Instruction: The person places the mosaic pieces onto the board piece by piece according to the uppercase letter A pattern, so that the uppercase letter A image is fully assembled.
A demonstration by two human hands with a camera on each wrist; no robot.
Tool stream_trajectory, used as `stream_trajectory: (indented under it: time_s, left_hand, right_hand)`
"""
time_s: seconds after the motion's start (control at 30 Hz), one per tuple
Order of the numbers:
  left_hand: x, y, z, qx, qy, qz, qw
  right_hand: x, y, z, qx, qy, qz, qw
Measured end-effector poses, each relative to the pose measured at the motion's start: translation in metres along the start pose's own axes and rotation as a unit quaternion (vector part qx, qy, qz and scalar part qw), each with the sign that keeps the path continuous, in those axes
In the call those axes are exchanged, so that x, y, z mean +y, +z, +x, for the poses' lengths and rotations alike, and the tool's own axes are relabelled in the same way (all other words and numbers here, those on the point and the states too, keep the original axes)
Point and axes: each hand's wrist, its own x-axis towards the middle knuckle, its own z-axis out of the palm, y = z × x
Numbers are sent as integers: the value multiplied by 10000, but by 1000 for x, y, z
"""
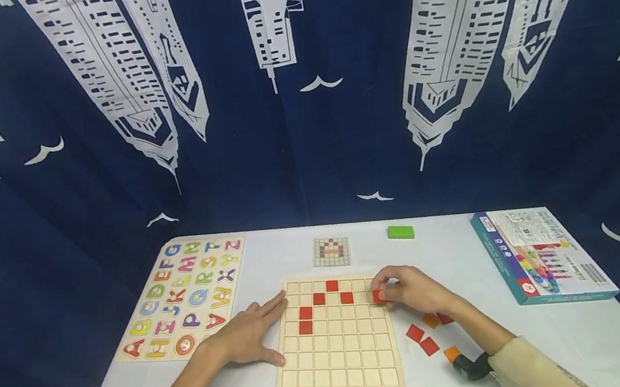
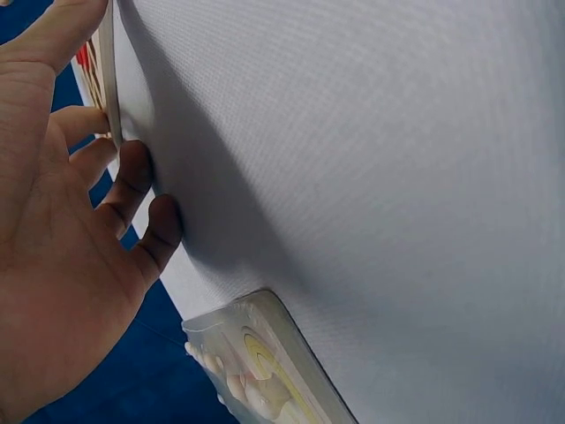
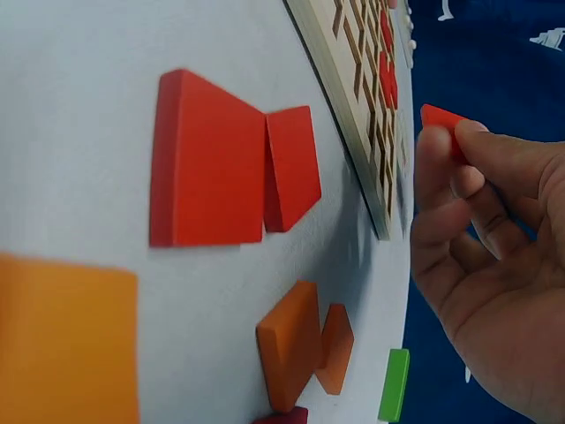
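Observation:
A square wooden grid board lies on the white table, with several red tiles set in cells of its far and left part. Over the board's right edge, my right hand pinches a red square tile between thumb and fingertips. At the opposite edge rests my left hand, fingers spread, its thumb and fingertips along the wooden border. Loose red tiles and orange tiles lie beside the board, below the right forearm.
Behind the board is a small card with a gridded pattern. A green block sits right of the card. An alphabet puzzle board occupies the left side, and a flat printed box the right. A dark patterned cloth hangs behind.

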Motion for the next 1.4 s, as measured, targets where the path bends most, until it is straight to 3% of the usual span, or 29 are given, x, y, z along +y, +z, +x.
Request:
stream_trajectory:
  time_s: [0.37, 0.77, 1.4]
  left_hand:
    - [-1, -1, 1, 1, 22, -28, 10000]
    - [1, -1, -1, -18, 0, -48, 10000]
    - [1, -1, -1, -60, -58, -82, 9999]
  right_hand:
    - [-7, 8, 5, -193, -81, 307, 9993]
    - [-19, 24, 17, -260, -504, -59, 9984]
    - [-46, 58, 40, -806, -788, 317, 9931]
